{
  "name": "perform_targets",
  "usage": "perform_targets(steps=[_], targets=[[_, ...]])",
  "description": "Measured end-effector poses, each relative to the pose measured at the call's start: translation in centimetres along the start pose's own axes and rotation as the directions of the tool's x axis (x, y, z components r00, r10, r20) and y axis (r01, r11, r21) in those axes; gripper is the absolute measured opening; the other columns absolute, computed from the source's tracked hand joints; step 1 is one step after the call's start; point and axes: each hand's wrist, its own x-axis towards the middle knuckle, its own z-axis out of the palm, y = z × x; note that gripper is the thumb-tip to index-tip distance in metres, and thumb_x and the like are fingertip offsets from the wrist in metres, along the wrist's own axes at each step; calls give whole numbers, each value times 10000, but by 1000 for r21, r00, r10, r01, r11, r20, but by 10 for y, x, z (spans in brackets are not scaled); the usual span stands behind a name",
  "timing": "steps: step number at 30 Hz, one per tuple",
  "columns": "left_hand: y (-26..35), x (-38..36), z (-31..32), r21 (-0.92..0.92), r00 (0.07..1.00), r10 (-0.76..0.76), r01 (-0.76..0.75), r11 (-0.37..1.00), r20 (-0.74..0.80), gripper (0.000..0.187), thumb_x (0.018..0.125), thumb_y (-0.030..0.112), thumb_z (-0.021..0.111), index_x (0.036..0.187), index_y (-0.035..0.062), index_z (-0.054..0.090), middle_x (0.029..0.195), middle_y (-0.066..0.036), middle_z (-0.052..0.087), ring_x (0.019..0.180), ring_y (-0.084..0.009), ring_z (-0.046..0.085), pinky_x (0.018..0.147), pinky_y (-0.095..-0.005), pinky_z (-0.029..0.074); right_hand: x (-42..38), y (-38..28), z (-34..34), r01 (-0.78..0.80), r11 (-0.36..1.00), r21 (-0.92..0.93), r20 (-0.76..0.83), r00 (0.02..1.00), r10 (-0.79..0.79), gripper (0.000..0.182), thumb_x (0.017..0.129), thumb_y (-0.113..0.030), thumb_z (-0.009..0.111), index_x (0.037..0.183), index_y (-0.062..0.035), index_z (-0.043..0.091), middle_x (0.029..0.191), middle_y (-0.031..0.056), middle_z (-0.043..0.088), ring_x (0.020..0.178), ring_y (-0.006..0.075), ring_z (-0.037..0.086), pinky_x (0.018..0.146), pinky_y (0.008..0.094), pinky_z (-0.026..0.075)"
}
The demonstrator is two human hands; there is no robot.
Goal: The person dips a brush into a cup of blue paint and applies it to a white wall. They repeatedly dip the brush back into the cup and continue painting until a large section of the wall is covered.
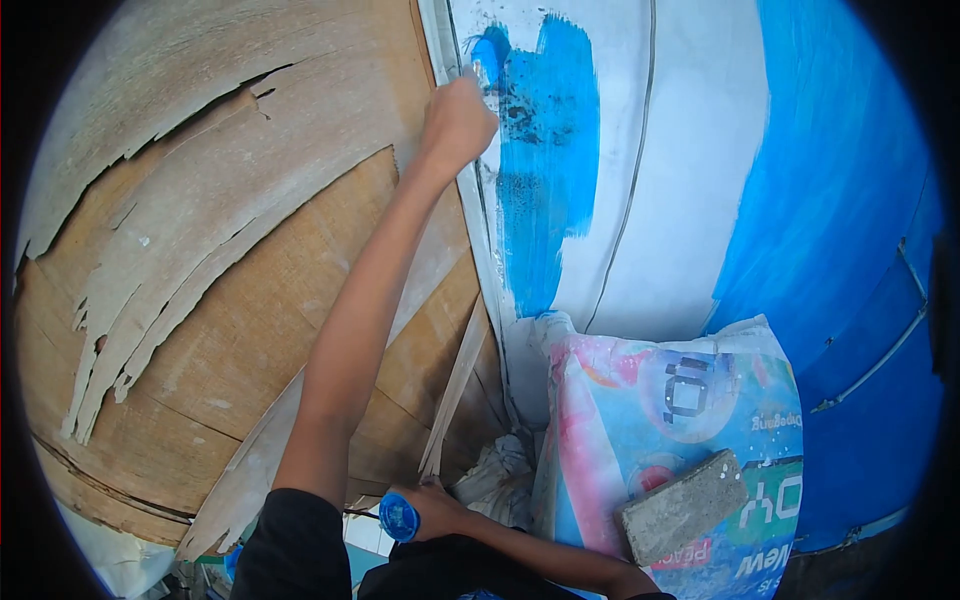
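My left hand (461,122) is raised at the top centre, fingers closed round a paintbrush (487,62). The handle is hidden in my fist, and the brush's blue-coated end is against the white wall panel (690,190). Fresh streaks of blue paint (565,130) run down the panel beside it, with dark blotches showing through. Low in the view, my right hand (438,510) is wrapped round a small container of blue paint (399,516), its round mouth facing me.
Peeling plywood (300,270) with jagged strips covers the left. A full printed sack (600,400) stands below the panel, a grey block (685,505) on top. A thin wooden strip (455,390) leans near my right hand. A blue-painted surface (850,230) fills the right.
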Motion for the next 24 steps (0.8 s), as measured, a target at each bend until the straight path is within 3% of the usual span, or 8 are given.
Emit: perform_targets(steps=[2, 6, 10, 13, 16, 18, 20, 24], targets=[[3, -37, 16, -79, 996, -67, 71, 994, 51, 259, 746, -61, 512, 974, -144, 602, 874, -356, 617, 858, -502, 622, 785, -515, 507, -1, 0, 1, 2, 1000, -28, -6, 1000, -2, 666, 655, -409, 805, 1189, -134, 517, 1076, 149, 636, 1076, 360, 593, 910, 522, 363], [-9, -111, 54, -50, 941, -228, 248, 968, 248, 307, 733, -95, 517, 1019, -180, 588, 855, -368, 611, 871, -495, 627, 754, -518, 513, 0, 8, 11, 26, 997, -68, -71, 997, -31, 666, 655, -404, 806, 1191, -135, 517, 1099, 147, 627, 1089, 352, 586, 907, 523, 365], [-24, -172, 78, 47, 814, -283, 302, 952, 508, 293, 765, -51, 521, 1036, -144, 584, 881, -373, 614, 888, -484, 638, 777, -529, 519, -2, 2, 10, 9, 998, -70, -26, 1000, -11, 660, 653, -402, 808, 1183, -137, 517, 1110, 146, 622, 1096, 351, 583, 914, 526, 365], [-29, -189, 78, 81, 764, -283, 291, 953, 580, 288, 771, 3, 548, 1022, -132, 593, 919, -363, 624, 905, -487, 636, 812, -514, 523, -2, -2, 5, 20, 997, -80, -22, 1000, -21, 653, 652, -404, 809, 1173, -136, 520, 1070, 144, 639, 1061, 362, 599, 920, 522, 366], [-35, -159, 68, 98, 744, -261, 256, 962, 615, 261, 760, 61, 589, 951, -114, 619, 947, -341, 638, 942, -481, 634, 843, -488, 524, -1, 1, 8, 47, 993, -104, -41, 998, -52, 650, 655, -410, 809, 1168, -136, 518, 1032, 137, 656, 1021, 368, 617, 923, 520, 368], [-33, -121, 56, 90, 811, -280, 274, 958, 514, 271, 749, 91, 602, 933, -103, 639, 987, -315, 650, 986, -449, 636, 853, -457, 524, -1, -1, 6, 29, 992, -122, -22, 999, -32, 651, 660, -416, 810, 1169, -136, 515, 1012, 131, 666, 1001, 368, 628, 920, 522, 372], [-9, -67, 9, 71, 754, -254, 267, 961, 605, 280, 741, 84, 594, 947, -97, 651, 1013, -302, 655, 1000, -413, 645, 849, -449, 523, 0, 6, 12, 65, 995, -79, -34, 997, -67, 654, 664, -422, 813, 1170, -139, 511, 1015, 130, 667, 1005, 367, 630, 921, 527, 376], [5, 4, -19, 99, 882, -230, 208, 973, 410, 288, 724, 98, 606, 941, -82, 668, 1021, -299, 654, 984, -407, 652, 848, -434, 528, 0, 5, 9, 20, 995, -100, -25, 999, -23, 653, 667, -428, 819, 1167, -145, 509, 1009, 133, 669, 1008, 368, 631, 923, 536, 382]])
